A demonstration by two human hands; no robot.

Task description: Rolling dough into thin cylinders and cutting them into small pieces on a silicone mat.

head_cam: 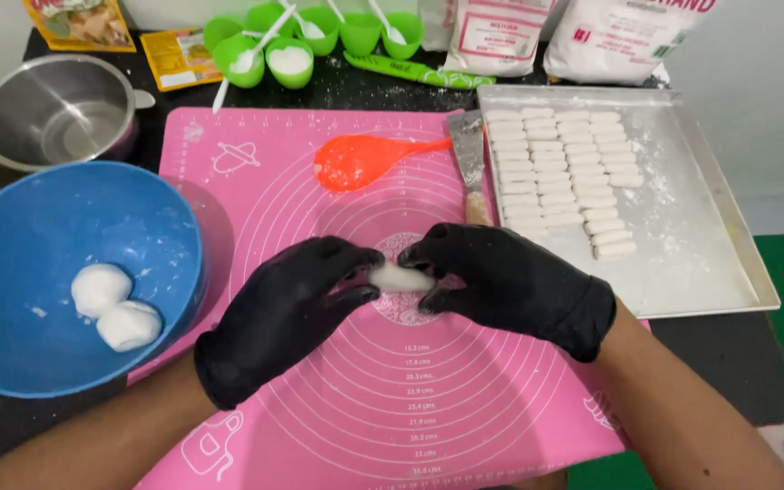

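Observation:
Both my hands wear black gloves and meet over the middle of a pink silicone baking mat. My left hand and my right hand pinch the two ends of a small white dough piece, held just above the mat. To the left, a blue bowl holds two white dough balls. On the right, a metal tray carries several rows of short white dough logs, dusted with flour.
An orange spoon and a metal scraper lie on the mat's far side. A steel pot stands at far left. Green cups with white powder, a green tool and flour bags line the back of the black table.

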